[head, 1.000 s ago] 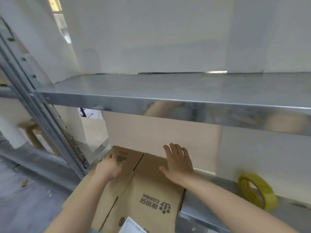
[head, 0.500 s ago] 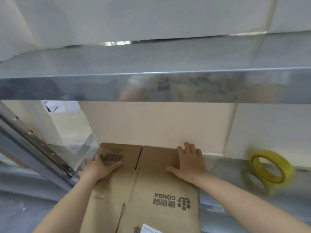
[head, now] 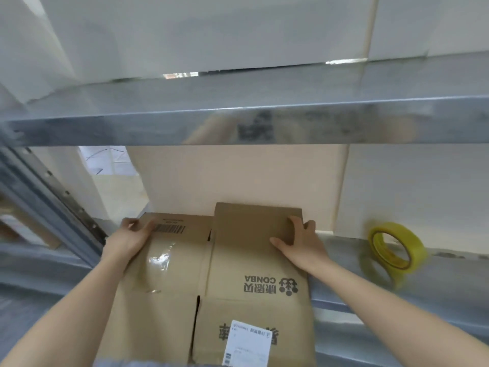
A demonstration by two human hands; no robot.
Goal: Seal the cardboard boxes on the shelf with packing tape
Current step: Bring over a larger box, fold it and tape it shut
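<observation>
Right hand (head: 299, 242): fingers curled over the far right edge of the right flap (head: 254, 234), thumb flat on top, pinching it. That flap rides a bit higher at the far end than its neighbour.
Left hand (head: 129, 234): fingers wrapped round the far left corner of the left flap (head: 172, 260), thumb on top by the barcode (head: 169, 229).

Cardboard box (head: 254, 308) sits on the left part of the lower shelf (head: 370, 300), far end close to the back panel (head: 238, 178). The near end runs out of frame.

Handling, my read:
- Corrugated board is stiff across the panel, but the flaps hinge and likely spring back. Looks light and may slide on bare metal.
- Best hold is the flap edges and corners, as now, then a flat palm near the centre seam (head: 209, 260) while taping.
- The glossy old-tape patch (head: 158, 258) on the left flap is probably slick.

Tape roll (head: 394, 247) stands on edge to the right, well apart from the box. It could roll.

Room:
- Upper shelf (head: 238, 120) lip hangs low, so headroom is tight.
- Upright post (head: 53, 205) is near the left hand.
- Bare shelf lies between box and roll.
</observation>
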